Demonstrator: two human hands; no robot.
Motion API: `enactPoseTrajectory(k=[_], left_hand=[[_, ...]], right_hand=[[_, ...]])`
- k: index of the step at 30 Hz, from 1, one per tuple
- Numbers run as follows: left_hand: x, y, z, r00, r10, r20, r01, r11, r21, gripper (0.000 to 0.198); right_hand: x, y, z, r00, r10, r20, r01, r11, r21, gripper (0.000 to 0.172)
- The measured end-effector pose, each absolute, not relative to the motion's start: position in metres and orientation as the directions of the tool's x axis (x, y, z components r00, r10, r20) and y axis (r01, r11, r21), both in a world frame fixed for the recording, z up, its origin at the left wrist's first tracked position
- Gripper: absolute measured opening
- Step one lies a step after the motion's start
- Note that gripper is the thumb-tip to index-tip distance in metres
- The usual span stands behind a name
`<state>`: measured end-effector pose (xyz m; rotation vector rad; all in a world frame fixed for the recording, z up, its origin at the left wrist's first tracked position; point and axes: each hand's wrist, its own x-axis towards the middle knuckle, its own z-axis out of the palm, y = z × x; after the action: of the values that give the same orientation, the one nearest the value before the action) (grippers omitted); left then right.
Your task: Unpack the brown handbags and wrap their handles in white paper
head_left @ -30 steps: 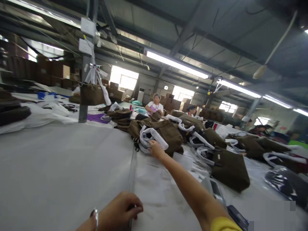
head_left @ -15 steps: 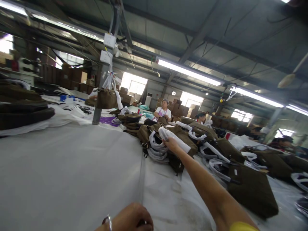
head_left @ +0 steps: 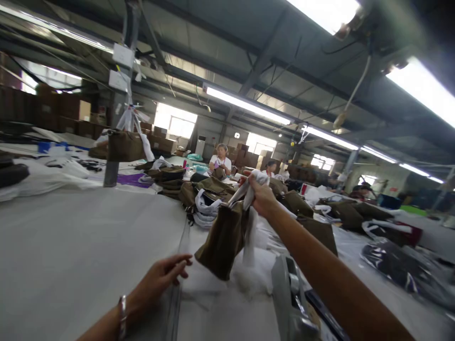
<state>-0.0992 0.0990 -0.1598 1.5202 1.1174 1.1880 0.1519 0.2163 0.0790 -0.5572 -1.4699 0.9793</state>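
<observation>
An olive-brown bag (head_left: 222,239) hangs tilted above the white-covered table, its white-wrapped handles gripped in my right hand (head_left: 261,194). To the left of the bag, my left hand (head_left: 161,279) hovers with fingers apart and nothing in them; it does not touch the bag. A bracelet circles my left wrist. Behind the held bag lies a heap of similar brown bags (head_left: 208,189) with white-wrapped handles.
A grey device (head_left: 289,293) stands on the table beneath my right forearm. A metal post (head_left: 112,173) rises at the left, with a brown bag (head_left: 126,147) hanging on it. Clear plastic (head_left: 401,265) covers dark items at right. A co-worker (head_left: 220,161) sits beyond the heap.
My right hand has lifted a bag by its handles off the heap and brought it nearer. My left hand has moved forward and its fingers have spread. The view has turned right.
</observation>
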Motion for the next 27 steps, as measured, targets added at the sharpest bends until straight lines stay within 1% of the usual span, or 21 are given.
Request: enactPoseTrajectory(k=[2,4,6,8,10,11,13,14,15,17,19,21,22,23,25,27], left_hand=[[-0.102,0.091,-0.146,0.013,0.976,0.217,0.096,-0.217,0.972,0.064],[-0.095,0.077,-0.128,-0.041,0.972,0.232,0.064,-0.229,0.971,0.058],[-0.077,0.059,-0.108,0.007,0.974,0.228,0.026,-0.229,0.973,0.053],[-0.054,0.043,-0.086,0.124,0.964,0.236,0.013,-0.239,0.971,0.05],[-0.033,0.033,-0.067,0.253,0.924,0.286,0.034,-0.304,0.952,0.047],[-0.025,0.03,-0.059,0.308,0.894,0.326,0.058,-0.36,0.931,0.044],[-0.016,0.026,-0.051,0.383,0.834,0.398,0.114,-0.471,0.875,0.037],[-0.014,0.026,-0.051,0.405,0.813,0.419,0.141,-0.508,0.849,0.035],[-0.013,0.025,-0.053,0.422,0.8,0.427,0.168,-0.531,0.83,0.032],[-0.013,0.024,-0.06,0.445,0.789,0.424,0.196,-0.548,0.813,0.029],[-0.014,0.022,-0.069,0.465,0.779,0.421,0.211,-0.559,0.802,0.029],[-0.015,0.02,-0.075,0.492,0.757,0.431,0.231,-0.59,0.773,0.03],[-0.015,0.019,-0.077,0.508,0.745,0.433,0.252,-0.609,0.752,0.03],[-0.015,0.018,-0.078,0.52,0.737,0.431,0.281,-0.624,0.729,0.03],[-0.015,0.015,-0.079,0.528,0.728,0.437,0.315,-0.646,0.696,0.027],[-0.015,0.011,-0.08,0.509,0.726,0.462,0.295,-0.652,0.698,0.026]], right_hand=[[0.148,0.183,0.048,-0.229,0.838,0.495,-0.236,0.445,-0.864,0.057],[0.145,0.148,0.021,-0.282,0.849,0.448,-0.258,0.382,-0.887,0.059],[0.147,0.113,0.003,-0.328,0.838,0.436,-0.23,0.377,-0.897,0.057],[0.154,0.083,-0.006,-0.409,0.787,0.462,-0.068,0.479,-0.875,0.052],[0.166,0.061,-0.009,-0.514,0.71,0.481,0.081,0.598,-0.797,0.053],[0.174,0.053,-0.009,-0.567,0.667,0.484,0.11,0.643,-0.758,0.056],[0.19,0.045,-0.013,-0.638,0.587,0.498,0.116,0.713,-0.691,0.062],[0.198,0.043,-0.017,-0.662,0.557,0.502,0.128,0.744,-0.656,0.061],[0.205,0.043,-0.022,-0.682,0.532,0.502,0.153,0.774,-0.614,0.055],[0.216,0.045,-0.037,-0.712,0.49,0.504,0.228,0.839,-0.494,0.044],[0.222,0.049,-0.054,-0.733,0.441,0.518,0.298,0.892,-0.339,0.044],[0.224,0.052,-0.067,-0.718,0.41,0.562,0.367,0.91,-0.195,0.045],[0.224,0.052,-0.072,-0.694,0.408,0.593,0.402,0.903,-0.15,0.043],[0.224,0.051,-0.076,-0.666,0.404,0.627,0.426,0.896,-0.124,0.039],[0.222,0.047,-0.081,-0.598,0.385,0.703,0.439,0.891,-0.114,0.029],[0.22,0.042,-0.084,-0.533,0.349,0.771,0.435,0.894,-0.104,0.022]])
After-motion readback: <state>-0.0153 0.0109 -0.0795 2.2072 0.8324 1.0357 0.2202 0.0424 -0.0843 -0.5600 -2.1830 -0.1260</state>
